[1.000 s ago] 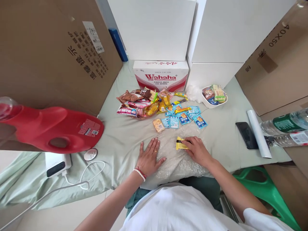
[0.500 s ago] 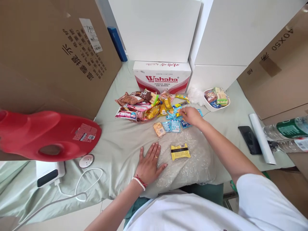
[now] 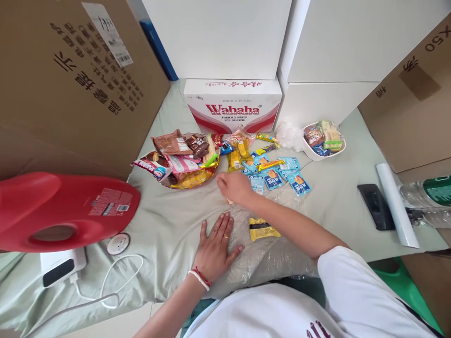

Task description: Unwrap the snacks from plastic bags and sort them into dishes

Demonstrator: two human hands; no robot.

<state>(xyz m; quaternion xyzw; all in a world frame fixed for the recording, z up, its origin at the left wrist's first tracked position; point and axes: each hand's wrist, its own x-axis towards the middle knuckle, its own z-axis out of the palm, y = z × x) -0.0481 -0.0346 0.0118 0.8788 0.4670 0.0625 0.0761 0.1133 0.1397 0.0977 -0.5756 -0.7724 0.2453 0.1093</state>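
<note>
My left hand (image 3: 213, 249) lies flat on the clear plastic bag (image 3: 243, 267) and pale cloth, fingers stretched out, holding nothing. My right hand (image 3: 236, 188) is closed in a fist-like curl just right of the snack basket (image 3: 176, 188). Its fingertips are hidden, and a sliver of a tan packet (image 3: 229, 202) shows beneath it. Several blue snack packets (image 3: 273, 179) spread out behind and to the right of this hand, with a yellow stick-shaped packet (image 3: 270, 164) across them. A yellow packet with a black band (image 3: 262, 228) rests on the plastic, partly behind my right forearm.
A Wahaha water carton (image 3: 232, 110) stands at the back. A white bowl of snacks (image 3: 324, 155) sits back right beside a crumpled plastic bag (image 3: 289, 135). On the left are a red jug (image 3: 70, 206) and white power bank (image 3: 63, 267); a black phone (image 3: 376, 206) lies right.
My right hand has moved left from the blue packets towards the basket. The yellow stick packet now lies on the blue packets, which are spread wider. My left hand stays flat.
</note>
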